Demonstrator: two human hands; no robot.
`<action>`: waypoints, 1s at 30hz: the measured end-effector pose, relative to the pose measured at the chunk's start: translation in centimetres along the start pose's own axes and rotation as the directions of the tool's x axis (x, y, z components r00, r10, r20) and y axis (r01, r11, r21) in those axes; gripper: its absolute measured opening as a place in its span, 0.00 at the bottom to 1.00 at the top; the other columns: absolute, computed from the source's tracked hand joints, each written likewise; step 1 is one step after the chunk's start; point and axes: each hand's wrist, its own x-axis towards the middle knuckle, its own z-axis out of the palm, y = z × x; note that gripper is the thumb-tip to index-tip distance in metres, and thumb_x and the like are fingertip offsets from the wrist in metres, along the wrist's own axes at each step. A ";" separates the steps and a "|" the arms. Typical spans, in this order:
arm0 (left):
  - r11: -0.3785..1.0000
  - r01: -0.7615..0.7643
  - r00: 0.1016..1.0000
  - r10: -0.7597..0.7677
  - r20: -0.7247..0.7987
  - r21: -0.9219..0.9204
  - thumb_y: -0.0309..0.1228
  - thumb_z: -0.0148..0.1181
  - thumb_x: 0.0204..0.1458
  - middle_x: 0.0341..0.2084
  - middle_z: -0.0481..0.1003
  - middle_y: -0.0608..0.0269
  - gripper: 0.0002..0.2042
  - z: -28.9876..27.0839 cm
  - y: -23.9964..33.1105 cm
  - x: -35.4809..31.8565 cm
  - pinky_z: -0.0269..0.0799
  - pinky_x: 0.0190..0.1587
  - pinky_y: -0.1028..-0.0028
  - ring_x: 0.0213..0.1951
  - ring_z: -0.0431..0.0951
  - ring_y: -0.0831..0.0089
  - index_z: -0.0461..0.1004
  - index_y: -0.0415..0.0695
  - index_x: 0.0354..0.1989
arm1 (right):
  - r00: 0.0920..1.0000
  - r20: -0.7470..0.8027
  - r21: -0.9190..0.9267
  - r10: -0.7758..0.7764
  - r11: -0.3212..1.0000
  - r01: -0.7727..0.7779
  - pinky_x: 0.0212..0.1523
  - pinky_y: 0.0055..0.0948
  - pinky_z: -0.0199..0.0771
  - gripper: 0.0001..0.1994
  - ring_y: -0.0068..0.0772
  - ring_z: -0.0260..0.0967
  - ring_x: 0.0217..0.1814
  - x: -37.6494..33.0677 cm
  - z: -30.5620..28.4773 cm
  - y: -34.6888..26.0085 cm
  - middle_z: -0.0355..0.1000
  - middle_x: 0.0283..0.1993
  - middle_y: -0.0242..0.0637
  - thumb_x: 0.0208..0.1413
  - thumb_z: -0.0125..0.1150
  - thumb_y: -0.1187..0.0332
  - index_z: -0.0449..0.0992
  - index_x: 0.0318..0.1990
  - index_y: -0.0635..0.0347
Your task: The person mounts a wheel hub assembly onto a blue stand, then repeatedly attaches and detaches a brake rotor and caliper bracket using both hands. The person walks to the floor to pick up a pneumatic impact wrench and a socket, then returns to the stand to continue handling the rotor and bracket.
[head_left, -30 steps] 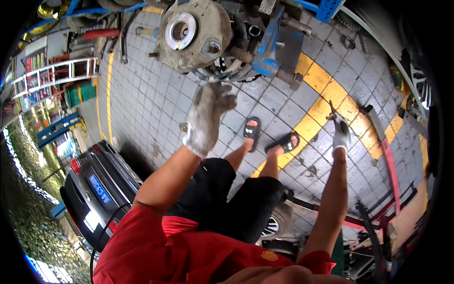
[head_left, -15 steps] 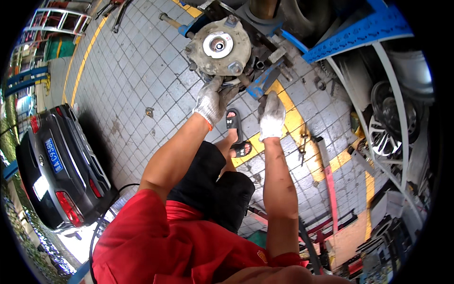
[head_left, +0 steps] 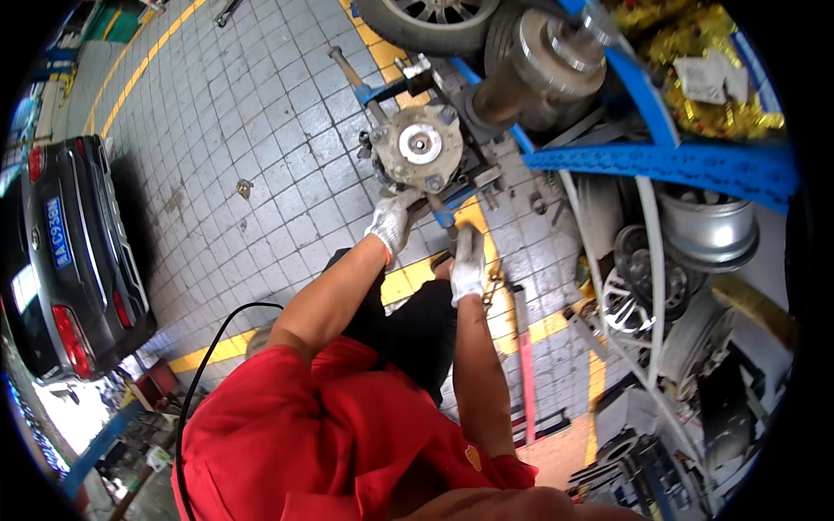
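Note:
A round, grimy metal plate [head_left: 395,162] with bolts around a bright centre ring sits in a stand with blue clamp arms. My left hand [head_left: 393,220], in a white knit glove, reaches in at its near edge. The fingers are curled there, and what they hold is hidden beneath the plate. To the right, my right hand [head_left: 469,262], gloved too and dirty at the fingers, closes around the handle end of the near blue clamp arm [head_left: 441,214]. The far blue clamp arm [head_left: 367,93] has a bar handle [head_left: 341,64] pointing away to the left, untouched.
A thick metal post [head_left: 504,100] rises right of the plate. Beyond stand a tyred wheel [head_left: 434,22] and a blue rack [head_left: 660,165] with bare rims [head_left: 708,227]. At the left is a parked dark car [head_left: 74,252]. A red-handled bar [head_left: 526,369] lies on the tiles.
The view has shifted, bringing more of the right-hand rack into sight. Both hands remain at the plate and the near clamp arm, and the right hand sits closer to the left.

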 end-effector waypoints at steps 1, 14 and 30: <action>0.999 -0.038 0.999 0.038 -0.011 -0.015 0.25 0.58 0.64 0.54 0.79 0.51 0.18 1.1 0.4 -0.8 0.82 0.57 0.59 0.51 0.83 0.57 0.70 0.40 0.63 | 0.998 0.005 -0.028 0.067 0.997 -0.067 0.64 0.38 0.70 0.23 0.49 0.72 0.61 -0.1 -2.0 -2.0 0.74 0.61 0.48 0.72 0.52 0.56 0.73 0.65 0.63; 0.973 -0.192 0.950 0.218 -0.222 0.131 0.20 0.64 0.57 0.41 0.82 0.59 0.14 2.1 -3.0 1.9 0.87 0.41 0.65 0.38 0.85 0.65 0.77 0.39 0.51 | 0.481 0.540 -0.469 -0.691 0.228 0.853 0.66 0.47 0.71 0.23 0.58 0.71 0.64 16.3 -24.5 -40.4 0.73 0.62 0.54 0.61 0.65 0.72 0.73 0.64 0.61; 0.909 0.035 0.873 0.174 -0.455 0.416 0.40 0.77 0.43 0.52 0.81 0.39 0.37 1.0 -3.5 1.2 0.76 0.56 0.63 0.55 0.81 0.49 0.71 0.31 0.60 | 0.353 0.802 -0.416 -0.481 -0.026 0.909 0.48 0.44 0.80 0.15 0.52 0.82 0.48 10.5 -6.1 -47.1 0.82 0.47 0.52 0.64 0.64 0.55 0.81 0.51 0.53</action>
